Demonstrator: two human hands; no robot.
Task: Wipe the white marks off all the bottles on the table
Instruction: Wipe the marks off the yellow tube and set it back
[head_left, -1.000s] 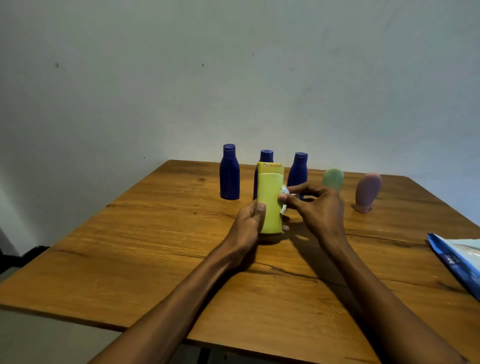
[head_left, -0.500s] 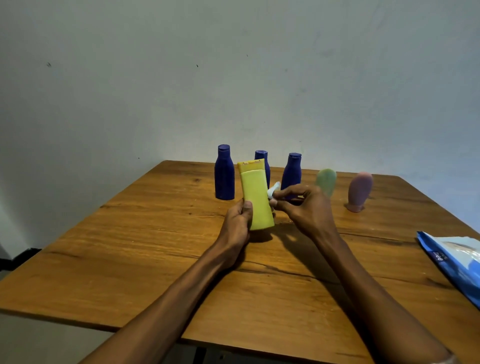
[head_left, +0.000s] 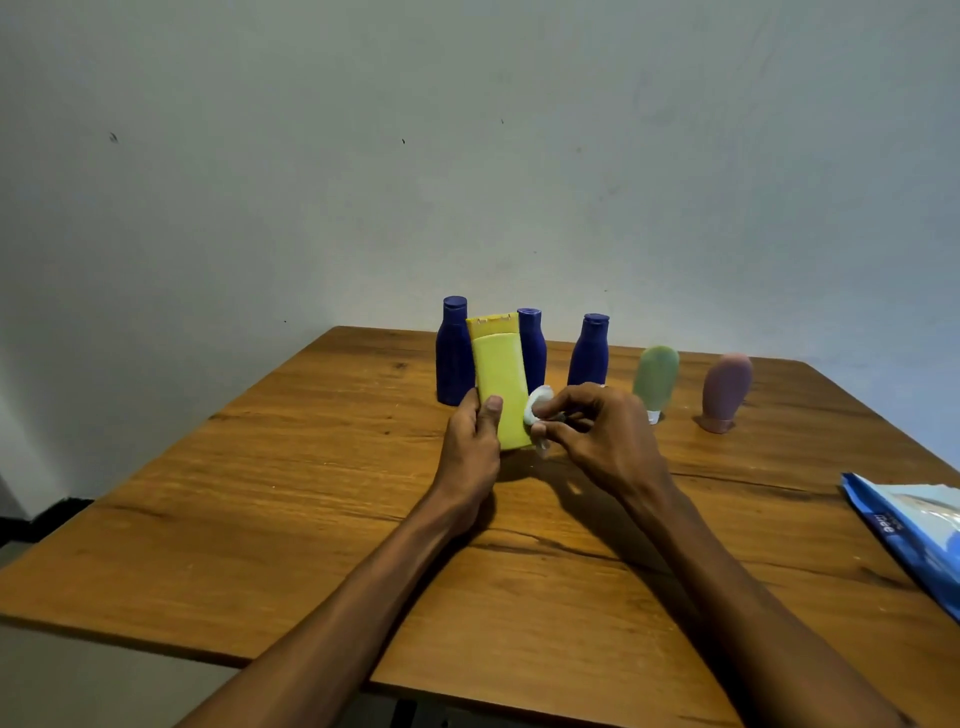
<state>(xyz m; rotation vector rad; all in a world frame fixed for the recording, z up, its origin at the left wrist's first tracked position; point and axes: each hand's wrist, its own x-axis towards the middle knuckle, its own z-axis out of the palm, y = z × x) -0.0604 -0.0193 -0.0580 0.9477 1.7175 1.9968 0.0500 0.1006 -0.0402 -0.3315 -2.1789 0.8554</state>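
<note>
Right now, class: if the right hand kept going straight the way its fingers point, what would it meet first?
The right hand, pinching a white wipe, points left at the yellow bottle, so it would probably press the wipe into that bottle's side first.

The blue packet (head_left: 914, 535) runs off the right edge. A yellow bottle (head_left: 501, 395) hides much of the middle blue bottle (head_left: 534, 353); the right hand (head_left: 602, 436) covers most of a white wipe (head_left: 537, 408).

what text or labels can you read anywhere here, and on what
"mee": white letters, seen at an angle, on the blue packet at the table's right edge; any other print there is too blurred to read.
Yellow bottle, three blue bottles, green tube and pink tube: no readable text.
</note>
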